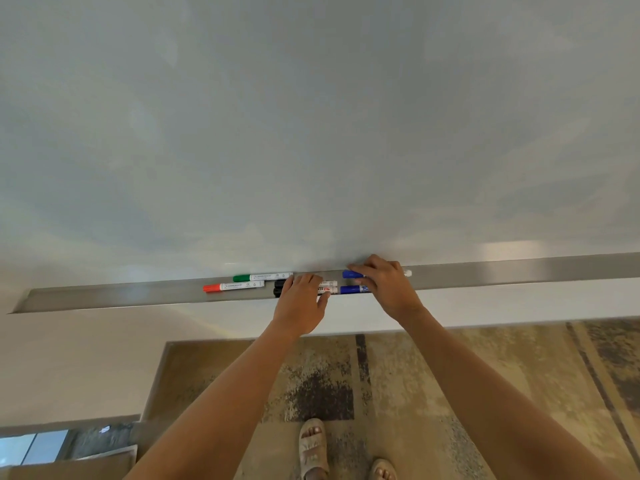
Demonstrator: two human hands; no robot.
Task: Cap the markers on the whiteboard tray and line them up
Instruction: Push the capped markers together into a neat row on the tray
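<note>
Down low, two feet in sandals (313,445) stand on a patterned carpet (450,375). Higher up, the left hand (300,303) lies flat and loose over two black markers (279,287) on the metal tray (104,296). The right hand (384,282) has its grip closed on a blue marker (349,274); another blue marker (351,289), a red marker (232,286) and a green marker (261,277) lie capped below the whiteboard (311,116).

My left hand (300,304) covers the middle of the two black-capped markers (279,287), so I can't tell what its grip closes on. My right hand (382,284) hides most of the rear blue marker (350,274) and the tail of the front blue marker (352,289). Label print is too small to read. The tray (519,270) runs off the right edge.
</note>
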